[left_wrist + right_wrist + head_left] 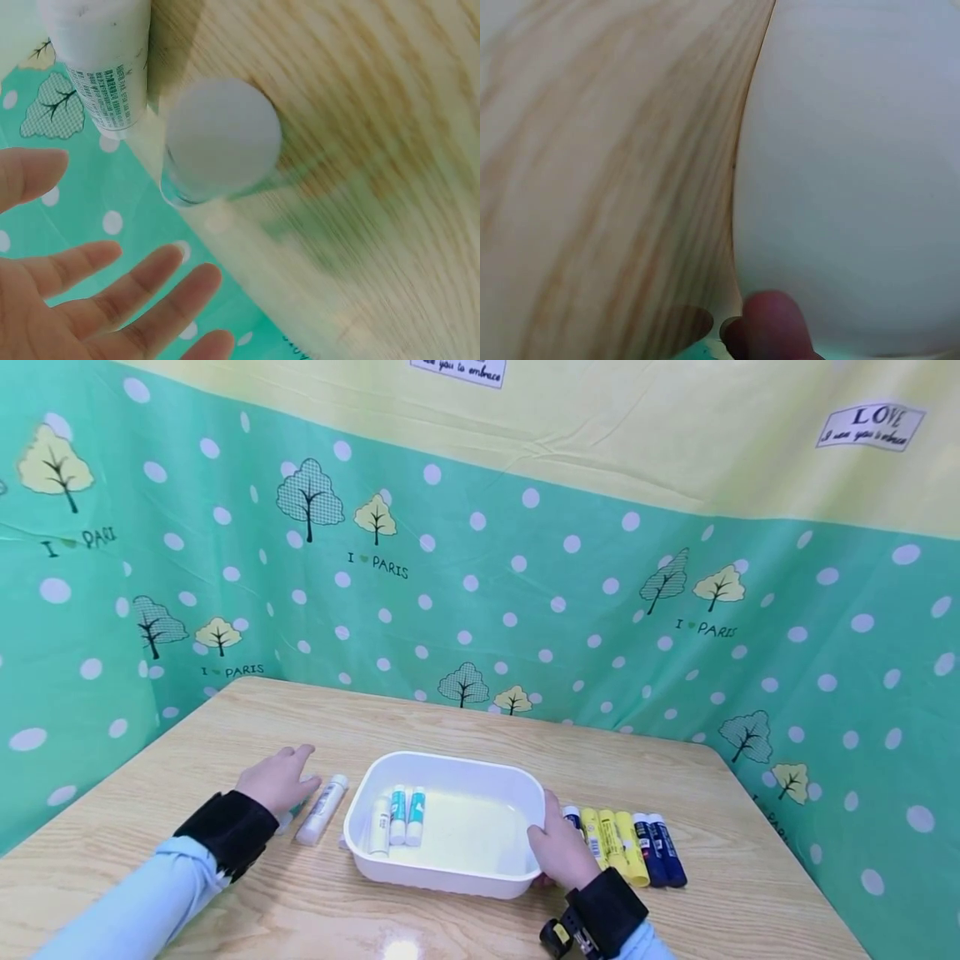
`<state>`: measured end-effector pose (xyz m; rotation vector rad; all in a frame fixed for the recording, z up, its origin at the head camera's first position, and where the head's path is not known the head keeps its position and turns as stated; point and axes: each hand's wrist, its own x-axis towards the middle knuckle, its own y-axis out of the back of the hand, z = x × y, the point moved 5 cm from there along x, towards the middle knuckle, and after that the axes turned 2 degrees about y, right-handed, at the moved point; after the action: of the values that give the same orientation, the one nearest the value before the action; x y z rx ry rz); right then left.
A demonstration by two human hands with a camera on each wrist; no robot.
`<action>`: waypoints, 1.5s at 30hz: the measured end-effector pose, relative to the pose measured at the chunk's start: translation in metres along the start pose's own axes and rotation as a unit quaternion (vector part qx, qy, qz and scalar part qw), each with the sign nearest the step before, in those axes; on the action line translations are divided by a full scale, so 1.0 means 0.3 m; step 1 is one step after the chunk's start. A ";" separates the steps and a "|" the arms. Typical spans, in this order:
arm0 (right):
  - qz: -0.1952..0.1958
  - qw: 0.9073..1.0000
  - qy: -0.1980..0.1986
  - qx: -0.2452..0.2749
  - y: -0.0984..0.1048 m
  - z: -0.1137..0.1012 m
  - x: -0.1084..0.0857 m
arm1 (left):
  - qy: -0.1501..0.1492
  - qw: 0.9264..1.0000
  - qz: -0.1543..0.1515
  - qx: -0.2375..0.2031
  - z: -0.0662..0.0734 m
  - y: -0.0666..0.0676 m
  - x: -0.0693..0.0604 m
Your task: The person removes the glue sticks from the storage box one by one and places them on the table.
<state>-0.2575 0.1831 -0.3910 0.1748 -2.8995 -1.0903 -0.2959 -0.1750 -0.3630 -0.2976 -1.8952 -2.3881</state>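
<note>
A white plastic basin [480, 839] stands on the table, its wall [847, 165] filling the right side of the right wrist view. My right hand [561, 847] grips its right rim, the thumb over the edge. Inside at the left lie a white glue stick [380, 828] and two teal-and-white glue sticks [407, 817]. My left hand [276, 783], fingers apart, hovers left of the basin by a white glue stick [322, 810]. Another glue stick [223, 135], pale cap end facing the camera, lies close to that hand, mostly hidden by it in the head view.
Right of the basin lies a row of yellow glue sticks [613, 839] and dark blue glue sticks [660, 852], partly behind my right hand. The wooden table [420, 922] ends at a green and yellow patterned curtain [495, 577].
</note>
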 end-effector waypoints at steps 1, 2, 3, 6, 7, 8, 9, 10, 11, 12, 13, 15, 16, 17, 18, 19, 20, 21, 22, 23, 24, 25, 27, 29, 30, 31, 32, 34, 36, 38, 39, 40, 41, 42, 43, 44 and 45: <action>0.000 1.000 0.001 0.000 -0.001 -0.001 0.000 | 0.002 1.000 -0.002 -0.002 0.004 0.003 -0.001; 0.001 1.000 0.002 -0.002 -0.001 -0.001 0.000 | 0.004 1.000 -0.004 -0.004 0.008 0.007 -0.002; 0.002 1.000 0.002 -0.004 -0.002 -0.001 0.000 | 0.004 1.000 -0.005 -0.007 0.015 0.012 -0.003; 0.005 1.000 0.001 -0.008 -0.001 -0.001 0.000 | -0.007 1.000 0.000 -0.020 0.057 0.035 -0.001; 0.007 1.000 0.000 -0.009 -0.001 -0.001 0.000 | -0.015 1.000 0.005 -0.024 0.078 0.045 0.001; 0.007 1.000 0.000 -0.010 -0.001 0.000 0.001 | -0.025 0.999 0.010 -0.029 0.103 0.056 0.004; 0.007 1.000 -0.001 -0.010 -0.001 0.001 0.001 | -0.035 0.999 0.013 -0.032 0.131 0.066 0.006; 0.007 1.000 -0.001 -0.009 -0.001 0.001 0.001 | -0.048 0.998 0.018 -0.036 0.162 0.074 0.007; 0.006 1.000 -0.002 -0.008 -0.002 0.002 0.000 | -0.060 0.997 0.023 -0.041 0.195 0.082 0.008; 0.005 1.000 -0.003 -0.005 -0.003 0.004 0.000 | -0.069 0.996 0.024 -0.045 0.227 0.089 0.009; 0.004 1.000 -0.003 -0.004 -0.005 0.005 0.000 | -0.080 0.995 0.026 -0.048 0.260 0.093 0.009; 0.000 1.000 -0.004 0.001 -0.009 0.007 -0.001 | -0.096 0.994 0.022 -0.055 0.326 0.099 0.009; -0.002 1.000 -0.005 0.003 -0.010 0.008 -0.001 | -0.104 0.993 0.021 -0.059 0.359 0.103 0.009; -0.002 1.000 -0.007 0.004 -0.011 0.008 -0.002 | -0.109 0.992 0.017 -0.064 0.390 0.106 0.009; -0.003 1.000 -0.007 0.004 -0.011 0.009 -0.002 | -0.114 0.991 0.014 -0.068 0.420 0.109 0.009; -0.004 1.000 -0.007 0.004 -0.012 0.009 -0.003 | -0.118 0.990 0.010 -0.072 0.448 0.110 0.010; -0.003 1.000 -0.007 0.004 -0.012 0.009 -0.003 | -0.120 0.990 0.006 -0.077 0.474 0.111 0.011; -0.002 1.000 -0.006 0.003 -0.011 0.009 -0.003 | -0.123 0.989 0.002 -0.081 0.497 0.111 0.012; -0.001 1.000 -0.004 0.003 -0.011 0.009 -0.003 | -0.125 0.988 -0.002 -0.085 0.518 0.110 0.014; -0.001 1.000 -0.003 0.002 -0.011 0.009 -0.003 | -0.128 0.988 -0.006 -0.086 0.536 0.107 0.017; -0.001 1.000 0.000 0.003 -0.010 0.008 -0.002 | -0.126 0.988 -0.015 -0.087 0.551 0.102 0.019; 0.000 1.000 0.001 0.003 -0.010 0.007 -0.003 | -0.121 0.989 -0.025 -0.085 0.561 0.094 0.023; -0.001 1.000 0.002 0.002 -0.010 0.007 -0.003 | -0.104 0.990 -0.053 -0.078 0.573 0.075 0.029; -0.003 1.000 0.000 0.003 -0.009 0.007 -0.005 | -0.076 0.991 -0.086 -0.061 0.570 0.051 0.035; -0.003 1.000 -0.002 0.002 -0.009 0.007 -0.006 | -0.062 0.992 -0.100 -0.053 0.566 0.041 0.037; -0.004 1.000 -0.004 0.002 -0.009 0.008 -0.007 | -0.051 0.992 -0.112 -0.040 0.561 0.028 0.039; -0.003 1.000 -0.006 0.002 -0.010 0.009 -0.008 | -0.043 0.991 -0.120 -0.030 0.556 0.018 0.041; -0.002 1.000 -0.009 0.003 -0.010 0.011 -0.009 | -0.037 0.991 -0.127 -0.012 0.548 0.000 0.041; -0.001 1.000 -0.012 0.002 -0.009 0.012 -0.009 | -0.035 0.991 -0.125 -0.014 0.543 -0.012 0.036; 0.000 1.000 -0.011 0.000 -0.008 0.012 -0.010 | -0.022 0.990 -0.133 -0.050 0.535 -0.024 0.021; -0.001 1.000 -0.010 0.000 -0.008 0.012 -0.010 | -0.018 0.989 -0.130 -0.075 0.532 -0.027 0.012; 0.000 1.000 -0.007 0.000 -0.007 0.012 -0.010 | 0.000 0.982 -0.142 -0.128 0.526 -0.035 -0.001; 0.000 1.000 -0.004 0.000 -0.007 0.011 -0.010 | 0.022 0.971 -0.153 -0.181 0.520 -0.043 -0.014; 0.001 1.000 0.000 0.000 -0.006 0.009 -0.009 | 0.040 0.961 -0.159 -0.224 0.515 -0.049 -0.026; 0.002 1.000 0.002 0.000 -0.006 0.008 -0.009 | 0.051 0.951 -0.163 -0.256 0.512 -0.053 -0.036; 0.003 1.000 0.004 0.001 -0.005 0.006 -0.009 | 0.059 0.945 -0.164 -0.276 0.511 -0.056 -0.045; 0.004 1.000 0.006 0.002 -0.005 0.005 -0.009 | 0.051 0.947 -0.160 -0.273 0.513 -0.055 -0.049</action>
<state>-0.2548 0.1833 -0.3932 0.1685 -2.8903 -1.0791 -0.2685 -0.0227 -0.3485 0.1197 -1.2834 -3.0460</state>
